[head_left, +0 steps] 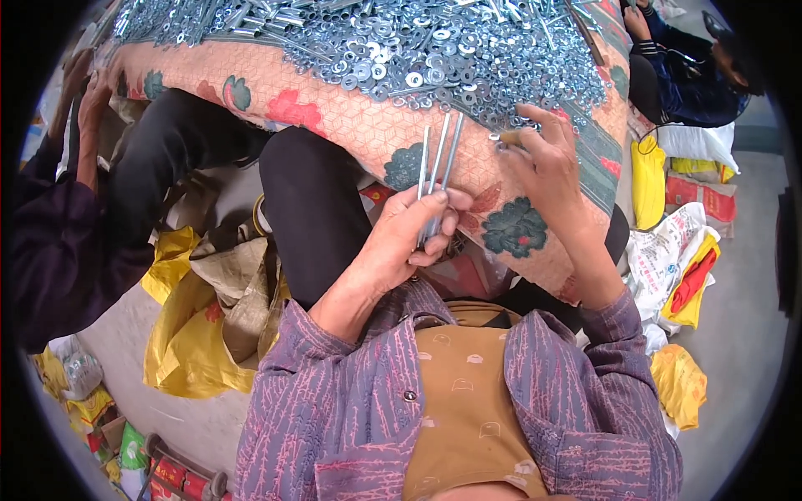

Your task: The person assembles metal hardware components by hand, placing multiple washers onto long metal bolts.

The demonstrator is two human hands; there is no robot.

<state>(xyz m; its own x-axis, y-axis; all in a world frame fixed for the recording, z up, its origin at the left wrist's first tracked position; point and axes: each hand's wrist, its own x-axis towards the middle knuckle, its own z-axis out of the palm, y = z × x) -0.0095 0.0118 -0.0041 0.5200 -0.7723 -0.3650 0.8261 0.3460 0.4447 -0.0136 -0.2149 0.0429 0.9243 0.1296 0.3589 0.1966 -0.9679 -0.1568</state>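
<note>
My left hand [424, 224] is closed around several thin silvery metal rods [452, 150]. Their upper ends fan apart above my fingers, pointing toward the far side. To the right, my right hand [547, 163] hovers over the near edge of the cloth, its fingers bent. A small metal piece [494, 136] shows at the pinched fingertips; its exact kind is too small to tell. Just beyond both hands spreads a large heap of loose washers [413, 79], with small nuts and long metal pieces mixed among them.
A flowered cloth [309, 83] covers the work surface. At the left another person's dark sleeve [71, 242] and hands reach to the cloth's edge; someone else sits at the far right. Yellow sacks [188, 342] lie on the floor at left, more bags [664, 250] at right.
</note>
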